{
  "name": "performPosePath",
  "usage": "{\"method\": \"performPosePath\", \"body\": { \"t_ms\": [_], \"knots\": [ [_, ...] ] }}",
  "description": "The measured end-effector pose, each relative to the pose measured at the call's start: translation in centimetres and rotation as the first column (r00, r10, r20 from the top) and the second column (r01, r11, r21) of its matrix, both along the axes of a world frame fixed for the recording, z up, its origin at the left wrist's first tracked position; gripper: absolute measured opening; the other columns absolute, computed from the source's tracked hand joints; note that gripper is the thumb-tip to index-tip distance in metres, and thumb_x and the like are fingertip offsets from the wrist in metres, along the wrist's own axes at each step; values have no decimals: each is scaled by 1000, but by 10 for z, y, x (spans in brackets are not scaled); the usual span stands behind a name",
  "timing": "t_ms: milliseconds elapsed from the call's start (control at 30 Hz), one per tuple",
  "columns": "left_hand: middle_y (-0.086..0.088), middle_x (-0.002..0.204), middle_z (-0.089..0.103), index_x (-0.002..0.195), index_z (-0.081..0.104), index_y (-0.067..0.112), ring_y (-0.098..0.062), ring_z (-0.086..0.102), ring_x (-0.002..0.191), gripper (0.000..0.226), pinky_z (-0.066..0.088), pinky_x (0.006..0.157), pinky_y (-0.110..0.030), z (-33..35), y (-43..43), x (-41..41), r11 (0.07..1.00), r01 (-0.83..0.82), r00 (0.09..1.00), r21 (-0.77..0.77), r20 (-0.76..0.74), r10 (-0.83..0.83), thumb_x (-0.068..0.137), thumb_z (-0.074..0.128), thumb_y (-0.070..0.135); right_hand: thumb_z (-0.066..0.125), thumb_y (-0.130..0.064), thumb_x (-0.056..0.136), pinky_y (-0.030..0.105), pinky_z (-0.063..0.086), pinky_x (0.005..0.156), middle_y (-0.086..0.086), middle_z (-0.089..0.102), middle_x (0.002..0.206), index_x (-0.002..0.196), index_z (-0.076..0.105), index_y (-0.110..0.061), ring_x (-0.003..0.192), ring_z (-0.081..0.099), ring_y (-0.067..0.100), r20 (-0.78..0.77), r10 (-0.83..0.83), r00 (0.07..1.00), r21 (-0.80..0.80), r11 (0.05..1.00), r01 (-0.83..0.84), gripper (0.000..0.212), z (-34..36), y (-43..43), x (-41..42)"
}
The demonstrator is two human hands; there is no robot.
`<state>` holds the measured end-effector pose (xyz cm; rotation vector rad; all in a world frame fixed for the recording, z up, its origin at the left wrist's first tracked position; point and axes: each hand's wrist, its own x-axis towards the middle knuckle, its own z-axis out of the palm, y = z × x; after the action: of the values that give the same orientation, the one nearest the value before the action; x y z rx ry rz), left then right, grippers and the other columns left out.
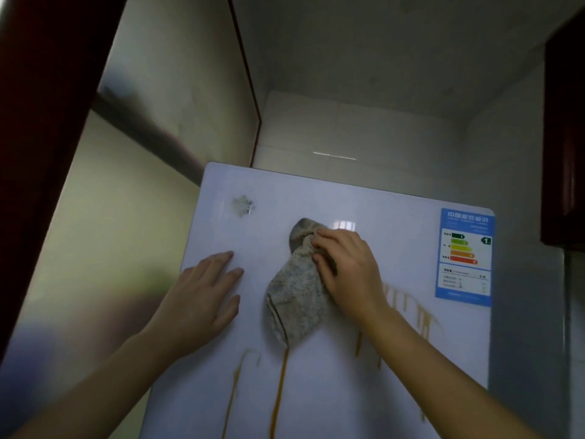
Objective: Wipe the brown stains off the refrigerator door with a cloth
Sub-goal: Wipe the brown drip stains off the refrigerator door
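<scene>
Brown stains [280,397]: thin drips on the lower refrigerator door [316,198]. One runs straight below the cloth, one to its left, with more streaks beside the right wrist.
Left hand [202,299]: flat on the door with fingers straight, holding nothing, left of the cloth. It is probably bracing the door against the rubbing.
Right hand [348,270]: fingers curled into the cloth's upper part, pinning it to the door. A bunched grip likely gives firmer pressure.
Cloth [297,299]: grey, speckled and sock-like, lying against the door's middle. Its lower end touches the top of the long drip.
Progress: seemingly early, since most drips look unwiped.
Energy label [463,255]: blue, at the door's upper right, near the right-hand streaks. The cloth is best kept off it.
Snowflake emblem [243,205]: upper left, well apart from the stains.
Wall [348,90]: pale, behind the door's top edge.
</scene>
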<state>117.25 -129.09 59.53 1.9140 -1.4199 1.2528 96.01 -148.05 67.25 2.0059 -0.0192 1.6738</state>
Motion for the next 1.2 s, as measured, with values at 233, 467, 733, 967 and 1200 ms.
{"method": "performPosePath", "body": {
  "t_ms": [233, 467, 733, 967, 1200],
  "knots": [
    [-14, 152, 45, 137, 55, 16, -31, 47, 138, 57, 46, 107, -43, -18, -6, 3, 999, 9, 1000, -35, 4, -9, 94, 39, 49, 54, -19, 99, 34, 43, 107, 10, 66, 131, 120, 71, -8, 122, 58, 25, 19, 47, 999, 86, 995, -49, 30, -43, 13, 23],
    [-13, 156, 40, 138, 54, 18, -31, 41, 143, 58, 43, 110, -46, -26, -22, -1, 992, 60, 997, -113, -44, -66, 93, 42, 51, 57, -20, 99, 37, 43, 110, 8, 66, 135, 117, 74, -11, 127, 55, 25, 84, 45, 995, 88, 995, -52, 26, -50, 9, 30],
    [-14, 159, 35, 144, 48, 18, -31, 39, 144, 57, 38, 113, -46, -30, -18, 23, 995, 34, 990, -95, 139, -20, 95, 41, 46, 70, -67, 78, 42, 35, 114, 14, 53, 148, 135, 64, -12, 138, 46, 32, -2, -106, 994, 98, 989, 106, 79, -68, 7, 34],
    [-16, 159, 34, 142, 51, 13, -33, 36, 145, 54, 37, 114, -49, -32, -20, 37, 960, 112, 987, -258, 137, -79, 96, 44, 41, 71, -60, 78, 39, 37, 107, 12, 58, 142, 128, 68, -12, 130, 50, 30, 113, -85, 990, 99, 992, 74, 69, -35, 7, 39],
    [-14, 153, 44, 138, 56, 11, -31, 43, 140, 53, 35, 112, -41, -32, -27, 45, 923, 150, 987, -355, 114, -117, 96, 44, 40, 64, -59, 83, 45, 40, 105, 7, 53, 141, 129, 63, -18, 132, 46, 29, 271, -95, 958, 245, 969, 27, 62, -3, 24, 69]
  ]
}}
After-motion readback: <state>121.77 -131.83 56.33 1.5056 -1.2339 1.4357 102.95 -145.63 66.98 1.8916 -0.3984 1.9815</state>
